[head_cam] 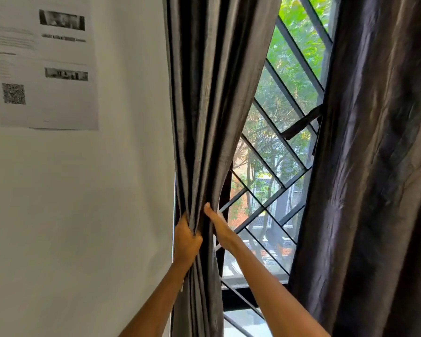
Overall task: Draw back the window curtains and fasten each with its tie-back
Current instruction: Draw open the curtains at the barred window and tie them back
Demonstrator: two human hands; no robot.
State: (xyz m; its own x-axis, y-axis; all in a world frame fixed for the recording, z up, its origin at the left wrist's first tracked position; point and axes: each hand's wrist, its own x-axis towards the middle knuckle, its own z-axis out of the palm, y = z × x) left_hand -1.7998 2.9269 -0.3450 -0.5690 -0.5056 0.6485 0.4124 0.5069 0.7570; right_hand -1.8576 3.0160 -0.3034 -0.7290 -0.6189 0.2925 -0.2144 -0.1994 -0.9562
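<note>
The left curtain (209, 93), grey and shiny, is gathered into a narrow bunch against the window's left edge. My left hand (186, 237) grips the bunch from its wall side, fingers curled into the folds. My right hand (219, 227) wraps the bunch from the window side; its thumb lies on the front and its fingers are hidden behind the cloth. The right curtain (374, 178), dark and creased, hangs loose at the right. A dark fabric strip (301, 125), perhaps a tie-back, sticks out from the right curtain's inner edge across the window grille.
A metal window grille (277, 147) with diagonal bars fills the gap between the curtains, with trees outside. A white wall (83, 203) lies to the left, with a printed paper sheet (44, 64) stuck on it.
</note>
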